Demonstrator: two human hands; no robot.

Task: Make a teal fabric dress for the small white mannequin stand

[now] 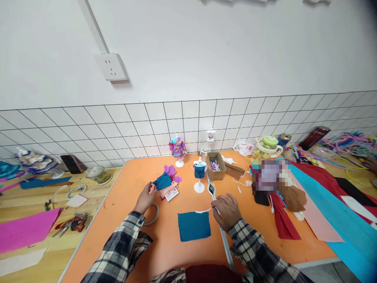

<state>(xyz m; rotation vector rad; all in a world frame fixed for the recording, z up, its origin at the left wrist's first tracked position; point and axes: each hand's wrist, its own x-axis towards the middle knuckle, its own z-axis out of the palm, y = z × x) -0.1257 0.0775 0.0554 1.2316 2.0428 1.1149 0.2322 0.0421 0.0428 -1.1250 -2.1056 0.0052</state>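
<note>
My left hand reaches to a small pile of teal, purple and pink cloth scraps on the orange table; its fingertips pinch the teal scrap's edge. A roll of clear tape lies under its wrist. My right hand is curled closed on a thin white strip at the top edge of a square teal cloth. Behind it stands a tiny mannequin dressed in teal, with black scissors beside it.
A dressed doll stand, a bare white stand and a cardboard box stand at the back. Red, pink and blue sheets cover the right side. A jar, keys and magenta paper lie on the wooden table at left.
</note>
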